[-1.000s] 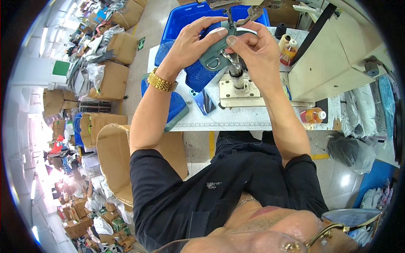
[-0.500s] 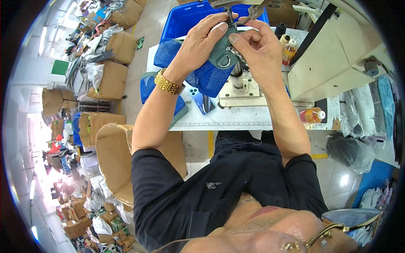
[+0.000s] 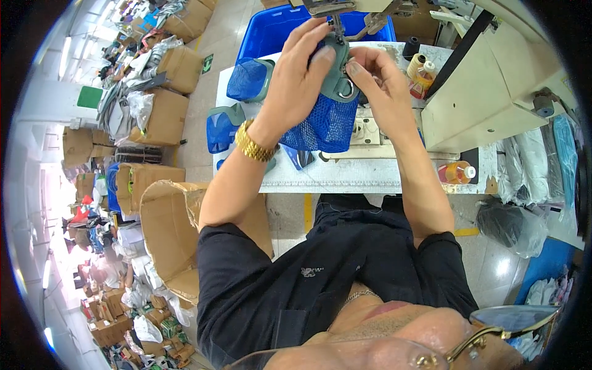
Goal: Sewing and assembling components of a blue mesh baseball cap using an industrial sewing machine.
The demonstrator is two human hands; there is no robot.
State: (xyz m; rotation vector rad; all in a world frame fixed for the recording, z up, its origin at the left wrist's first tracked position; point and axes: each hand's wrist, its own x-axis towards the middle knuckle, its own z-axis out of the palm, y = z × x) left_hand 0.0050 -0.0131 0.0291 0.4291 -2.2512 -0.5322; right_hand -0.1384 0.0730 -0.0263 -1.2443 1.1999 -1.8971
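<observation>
Left fingers (image 3: 306,42), partly spread, rest over green trim (image 3: 337,81); right fingers (image 3: 364,78) pinch its edge. Below them droops the blue mesh pouch (image 3: 327,126), seemingly light, soft, best held by the trim.

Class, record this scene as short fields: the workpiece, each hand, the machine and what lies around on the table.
Workpiece: green fabric with metal ring, blue mesh
Left hand: thumb against the green fabric; gold bracelet on wrist
Right hand: thumb and fingers at the fabric's right edge
Machine: sewing machine, pale body right of the workpiece
On table: phone, partly covered; thread spools; bottles; more mesh pieces
Beyond: blue bin
</observation>
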